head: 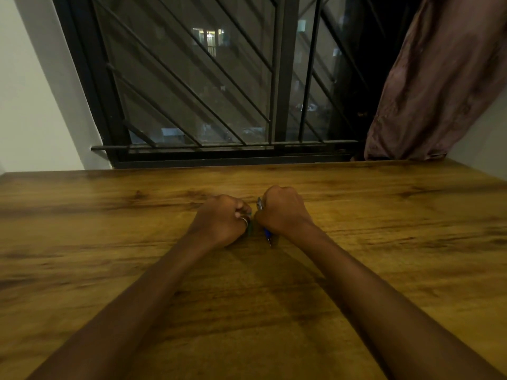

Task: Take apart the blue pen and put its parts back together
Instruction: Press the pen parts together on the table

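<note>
The blue pen (267, 233) stands nearly upright in my right hand (282, 211), which is closed in a fist around its middle. Its blue tip end pokes out below the fist, close to the wooden table (109, 229), and its clip end shows above the fist. My left hand (223, 219), with a ring on one finger, is closed beside it, thumb against thumb. A small dark green piece (250, 230) shows at the left fingers. Whether the left hand grips it is unclear, and most of the pen is hidden by my fingers.
The table's far edge meets a dark barred window (208, 86). A brown curtain (439, 86) hangs at the back right and touches the tabletop's corner. A white wall (33, 100) stands at the left.
</note>
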